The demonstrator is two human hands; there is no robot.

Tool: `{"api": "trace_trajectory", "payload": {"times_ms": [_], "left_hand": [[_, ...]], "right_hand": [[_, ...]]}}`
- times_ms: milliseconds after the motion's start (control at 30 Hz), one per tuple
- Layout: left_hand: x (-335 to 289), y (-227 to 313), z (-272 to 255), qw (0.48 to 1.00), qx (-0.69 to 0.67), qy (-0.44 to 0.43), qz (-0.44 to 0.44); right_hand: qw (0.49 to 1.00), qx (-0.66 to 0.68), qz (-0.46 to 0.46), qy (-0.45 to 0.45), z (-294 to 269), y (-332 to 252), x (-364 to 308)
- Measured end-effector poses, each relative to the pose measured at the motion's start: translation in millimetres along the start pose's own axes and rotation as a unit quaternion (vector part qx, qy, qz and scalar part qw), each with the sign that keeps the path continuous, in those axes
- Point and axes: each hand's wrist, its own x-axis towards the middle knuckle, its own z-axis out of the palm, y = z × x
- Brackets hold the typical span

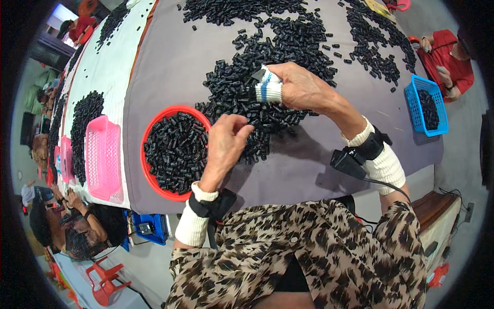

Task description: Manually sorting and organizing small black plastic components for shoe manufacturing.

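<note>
My right hand is over the big pile of small black cylindrical pieces, its fingers closed. White knit covers with blue stripes wrap its fingertips. A flat dark tip shows at their upper edge, and something black at their lower left; I cannot make out what is held. My left hand is between the pile and a round red basin full of the same pieces. Its thumb and fingers are curled together, and anything between them is hidden.
A grey cloth covers the table. A blue basket with black pieces stands at the right, beside a person in red. At the left are a pink basket, another pile and a seated person.
</note>
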Motion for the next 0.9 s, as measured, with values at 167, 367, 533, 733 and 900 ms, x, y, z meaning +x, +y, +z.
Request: {"api": "trace_trajectory", "payload": {"times_ms": [167,367,533,733,900], "left_hand": [[13.5,6.2,40.2,0.983,0.121,-0.039,0.131],[24.7,-8.9,68.1,0.957,0.227,-0.054,0.172],[25.7,-7.7,72.7,0.953,0.19,-0.022,0.236],[27.2,1.6,44.4,0.98,0.105,0.001,0.167],[21.0,23.9,-36.9,0.953,-0.299,0.034,-0.027]], "right_hand": [[1.0,0.013,-0.003,0.004,-3.6,6.9,-6.9],[1.0,0.023,-0.006,0.007,-6.3,16.5,-12.9],[1.0,0.007,0.023,-0.001,-8.7,21.5,-15.3],[1.0,0.018,0.006,0.002,-9.4,5.4,-15.6],[0.999,0.047,0.025,0.006,-7.6,-8.6,-17.0]]}}
